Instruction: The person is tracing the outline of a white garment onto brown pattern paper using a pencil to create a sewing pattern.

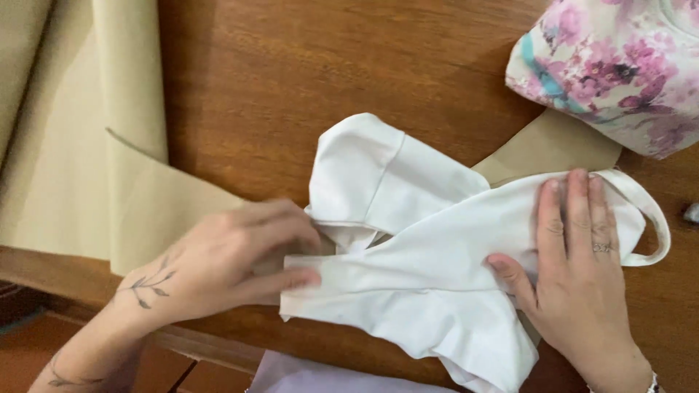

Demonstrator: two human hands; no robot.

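So the white garment [437, 269] is lying crumpled mid-frame on the wooden counter [291, 80], partly over a tan paper piece [546, 145]. My left hand [233, 262] has its grip pinched on the fabric's left edge, fingers curled around a fold. My right hand [575, 269] is released, flat and pressing down on the right side near a loop strap. Floral cloth [619, 65] sits upper right, more tan paper [73, 145] far left.

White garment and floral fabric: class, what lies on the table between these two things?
In the head view, a tan paper piece lies between the white garment and the floral fabric, partly tucked under both, on the wooden table.
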